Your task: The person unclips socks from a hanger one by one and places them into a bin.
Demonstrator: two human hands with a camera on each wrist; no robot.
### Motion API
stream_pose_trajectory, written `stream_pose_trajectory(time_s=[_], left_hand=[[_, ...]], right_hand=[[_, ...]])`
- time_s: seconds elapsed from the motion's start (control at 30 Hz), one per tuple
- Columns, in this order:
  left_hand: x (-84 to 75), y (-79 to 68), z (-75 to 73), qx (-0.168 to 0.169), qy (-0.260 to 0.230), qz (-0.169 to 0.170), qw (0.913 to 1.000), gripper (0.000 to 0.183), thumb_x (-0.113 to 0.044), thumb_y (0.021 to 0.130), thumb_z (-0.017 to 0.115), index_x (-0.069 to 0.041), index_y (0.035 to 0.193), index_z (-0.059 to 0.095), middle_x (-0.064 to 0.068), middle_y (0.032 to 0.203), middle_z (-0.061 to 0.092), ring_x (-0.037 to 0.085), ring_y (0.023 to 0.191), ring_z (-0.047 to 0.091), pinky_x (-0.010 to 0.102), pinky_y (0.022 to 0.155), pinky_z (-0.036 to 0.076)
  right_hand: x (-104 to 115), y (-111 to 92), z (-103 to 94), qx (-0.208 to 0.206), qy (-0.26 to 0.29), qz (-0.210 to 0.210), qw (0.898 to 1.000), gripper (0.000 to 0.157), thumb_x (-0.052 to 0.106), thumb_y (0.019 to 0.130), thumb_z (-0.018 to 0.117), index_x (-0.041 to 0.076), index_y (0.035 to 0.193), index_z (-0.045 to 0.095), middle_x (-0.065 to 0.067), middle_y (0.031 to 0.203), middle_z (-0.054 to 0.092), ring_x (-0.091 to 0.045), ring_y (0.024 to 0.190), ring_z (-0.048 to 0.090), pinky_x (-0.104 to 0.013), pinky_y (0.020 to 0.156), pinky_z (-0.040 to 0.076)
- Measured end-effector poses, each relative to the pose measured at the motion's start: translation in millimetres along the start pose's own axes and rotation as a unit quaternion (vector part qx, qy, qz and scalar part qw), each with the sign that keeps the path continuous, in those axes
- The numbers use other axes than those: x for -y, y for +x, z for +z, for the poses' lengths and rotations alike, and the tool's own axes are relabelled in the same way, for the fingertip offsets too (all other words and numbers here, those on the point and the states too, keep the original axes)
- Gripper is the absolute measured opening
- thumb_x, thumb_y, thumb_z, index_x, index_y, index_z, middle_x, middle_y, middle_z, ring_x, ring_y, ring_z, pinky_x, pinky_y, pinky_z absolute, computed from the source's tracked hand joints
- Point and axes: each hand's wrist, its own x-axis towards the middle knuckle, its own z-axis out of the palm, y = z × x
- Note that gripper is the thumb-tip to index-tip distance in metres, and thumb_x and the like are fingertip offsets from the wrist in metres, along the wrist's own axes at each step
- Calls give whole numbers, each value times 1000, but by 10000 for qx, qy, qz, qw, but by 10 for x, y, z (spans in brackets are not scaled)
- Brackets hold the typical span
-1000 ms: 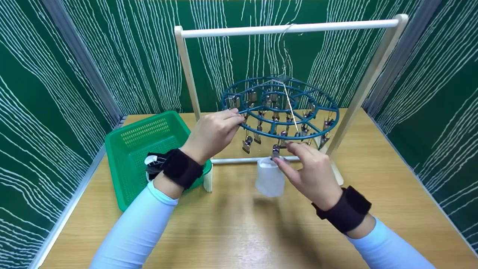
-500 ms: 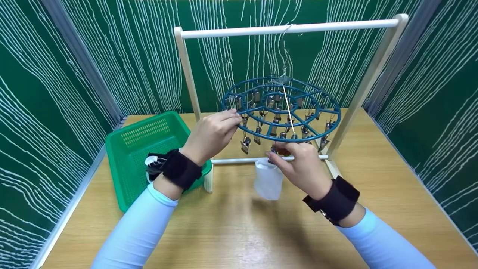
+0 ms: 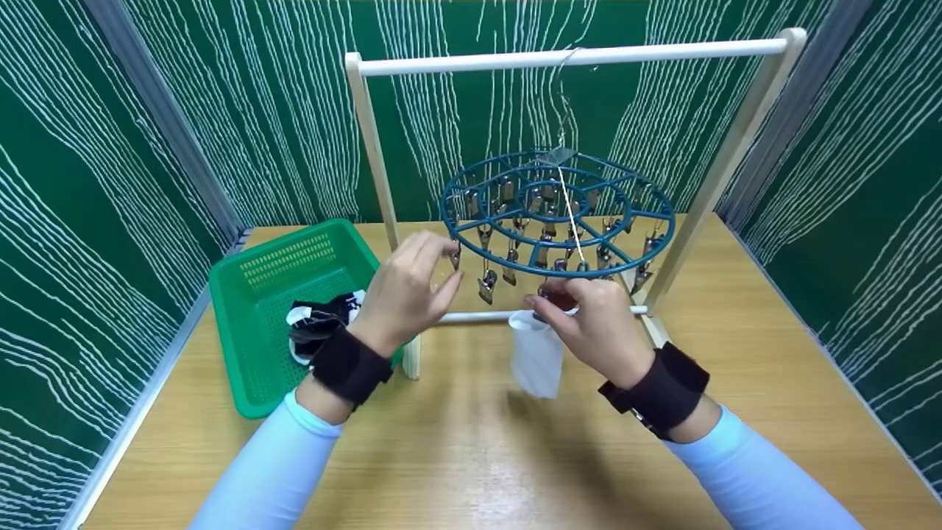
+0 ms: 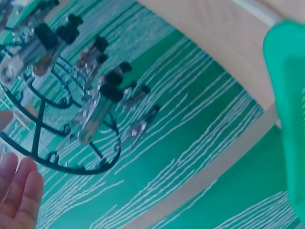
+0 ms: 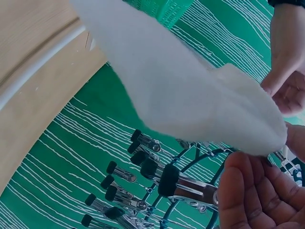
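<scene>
A round blue clip hanger [image 3: 533, 269] hangs from the rack, with several metal clips below its rings. My right hand [image 3: 605, 331] is under the front rim, its thumb and fingers pinching a clip [image 3: 542, 292]. A white sock [image 3: 537, 361] dangles from that spot, its mouth up against the fingertips. The right wrist view shows the sock [image 5: 167, 81] spread wide near the camera, partly covering the clips behind it. My left hand [image 3: 403, 291] holds nothing. Its fingers are loosely extended beside a hanging clip [image 3: 455, 258] at the hanger's left edge.
A green plastic basket [image 3: 232, 324] stands on the left of the wooden table, with black-and-white cloth items [image 3: 320, 324] inside. The white rack bar [image 3: 471, 64] runs above the hanger, and a lower bar [image 3: 471, 317] crosses behind the sock. Green walls surround the table.
My left hand has let go of the hanger's rim and dropped slightly down and left. My right hand moved a little left and now pinches the clip more closely. The hanger turned slightly.
</scene>
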Motion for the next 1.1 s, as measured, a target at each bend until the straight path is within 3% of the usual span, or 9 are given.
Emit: stream_pose_trajectory(time_s=[0.23,0.43,0.57,0.7,0.77,0.87,0.97,1.1], left_hand=[[-38,-164,143,1067,-349,-415,9928,17,-16,96,82,-1,102,76,14,98,81,28,91,79,39,83,68],[-79,-213,329,2247,-841,-912,9665,28,-27,98,81,1,105,81,15,97,83,24,76,76,38,74,68],[-79,-248,479,2780,-1029,-1072,9490,37,-32,98,82,1,113,80,14,103,83,18,72,69,36,73,66],[-63,-281,633,3114,-1329,-1322,9316,48,-40,98,83,-1,126,78,15,118,82,23,88,76,39,86,67],[-60,-297,704,3263,-1460,-1444,9227,56,-44,97,83,-3,135,75,15,130,79,27,108,79,43,98,65],[-62,-327,818,3477,-1633,-1561,9100,65,-49,96,82,-9,145,69,13,145,72,30,133,71,47,113,58],[-73,-358,929,3576,-1917,-1669,8986,67,-50,95,84,-18,150,64,7,152,68,26,140,66,48,118,54],[-88,-375,1052,3437,-2499,-1766,8878,64,-48,94,86,-27,150,63,-5,149,69,19,139,65,48,121,52]], right_hand=[[-20,6,-10,86,-74,26,9999,13,8,97,82,-5,97,80,-13,89,83,-24,74,79,-42,67,67],[-16,14,-17,114,-101,24,9999,14,9,98,81,-4,98,80,-13,88,82,-23,73,78,-41,65,66],[-13,17,-18,125,-115,38,9998,14,10,99,81,-4,98,80,-12,88,83,-23,73,78,-41,66,67],[-14,12,-20,167,-81,115,9998,15,10,98,81,-5,99,80,-14,89,83,-25,75,78,-43,68,68],[-17,9,-21,179,-59,136,9997,16,10,98,81,-6,99,79,-15,90,83,-26,76,79,-44,69,68],[-21,1,-19,153,-57,88,9998,16,9,98,81,-6,100,79,-16,91,83,-27,76,79,-44,68,68],[-36,-5,-13,110,-96,-39,9999,16,9,97,82,-7,99,78,-16,90,83,-27,76,79,-43,66,68],[-45,-9,-16,102,-87,-76,9999,15,8,97,81,-6,100,78,-15,90,83,-27,76,79,-43,66,68]])
